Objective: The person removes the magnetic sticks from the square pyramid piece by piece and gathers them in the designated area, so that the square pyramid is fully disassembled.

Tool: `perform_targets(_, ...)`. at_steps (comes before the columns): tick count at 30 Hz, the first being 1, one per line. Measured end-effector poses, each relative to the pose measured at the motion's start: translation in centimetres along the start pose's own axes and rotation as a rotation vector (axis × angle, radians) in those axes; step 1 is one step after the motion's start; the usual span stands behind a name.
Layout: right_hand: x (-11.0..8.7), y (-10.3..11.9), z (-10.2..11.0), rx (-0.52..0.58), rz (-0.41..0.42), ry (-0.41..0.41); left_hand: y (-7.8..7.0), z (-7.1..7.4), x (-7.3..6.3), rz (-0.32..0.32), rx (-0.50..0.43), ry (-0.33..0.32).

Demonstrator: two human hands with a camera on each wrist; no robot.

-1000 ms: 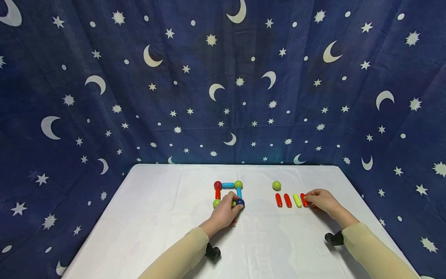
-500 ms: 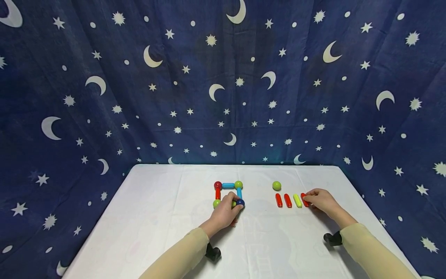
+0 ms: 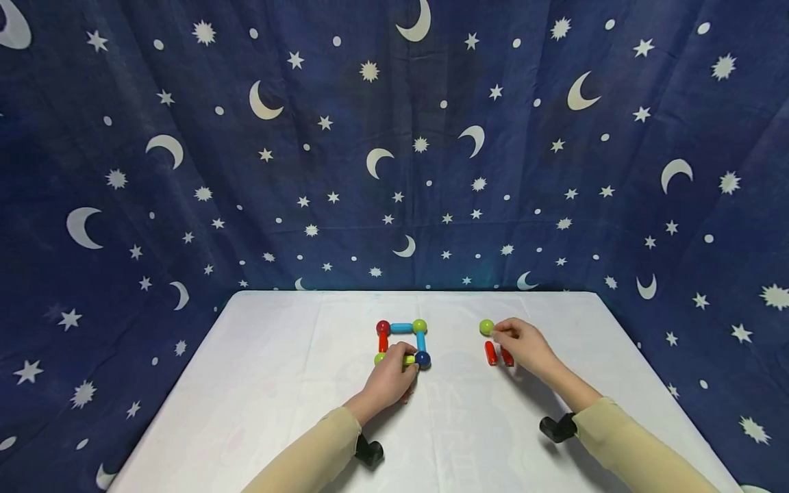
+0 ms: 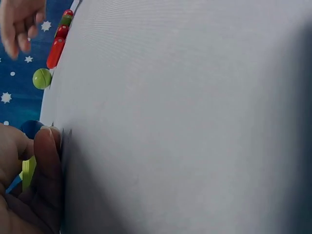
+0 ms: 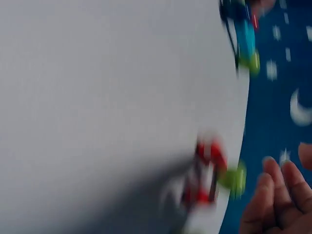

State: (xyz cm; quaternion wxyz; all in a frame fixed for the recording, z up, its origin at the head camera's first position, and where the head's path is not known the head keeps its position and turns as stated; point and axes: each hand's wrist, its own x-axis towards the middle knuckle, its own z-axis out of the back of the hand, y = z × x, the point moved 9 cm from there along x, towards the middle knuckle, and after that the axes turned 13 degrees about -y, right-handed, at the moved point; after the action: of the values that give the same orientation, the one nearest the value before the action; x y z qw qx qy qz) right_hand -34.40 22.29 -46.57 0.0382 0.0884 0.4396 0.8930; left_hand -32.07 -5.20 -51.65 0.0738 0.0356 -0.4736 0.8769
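Note:
A square of magnetic rods and balls lies on the table: a red ball (image 3: pixel 383 327), a green ball (image 3: pixel 420 326), a dark blue ball (image 3: pixel 422 359) and a partly covered green ball at the near left. My left hand (image 3: pixel 388 380) pinches the yellow-green rod (image 3: pixel 409 359) on its near side. To the right, my right hand (image 3: pixel 524 346) hovers in the air beside a loose green ball (image 3: pixel 486 327), fingers loosely bent and holding nothing. Two red rods (image 3: pixel 490 353) show below it; in the head view, the hand covers the other loose rods.
In the left wrist view the loose red rods (image 4: pixel 56 52) stand in a row behind the loose ball. A white cloth covers the table (image 3: pixel 296 411). A dark blue curtain (image 3: pixel 345 171) with moons and stars hangs behind it.
My right hand has left the rightmost red rod and moved left and away from me, up to the loose green ball. My left hand stays at the square, shifted slightly toward me.

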Motion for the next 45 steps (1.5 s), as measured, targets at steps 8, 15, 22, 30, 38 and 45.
perform_targets(8,-2.6,3.5,-10.6,0.09,0.024,0.196,0.1,0.2,0.0,0.011,-0.023,-0.023)
perform_targets(15,-2.6,4.7,-13.3,0.094,0.067,0.168,0.1,0.1,0.0,-0.005,-0.017,-0.023)
perform_targets(22,-2.5,4.4,-13.5,0.117,0.059,0.151,0.1,0.1,0.1,-0.002,-0.001,-0.018)
perform_targets(30,-2.4,4.3,-13.4,0.118,0.062,0.14,0.1,0.0,0.1,-0.014,0.004,-0.029)
perform_targets(38,-2.4,4.3,-13.5,0.092,0.052,0.138,-0.3,0.5,0.0,-0.063,0.08,-0.077)
perform_targets(45,-2.1,3.9,-12.5,0.071,0.012,0.128,-0.2,1.5,-0.5,-0.126,0.245,-0.04)
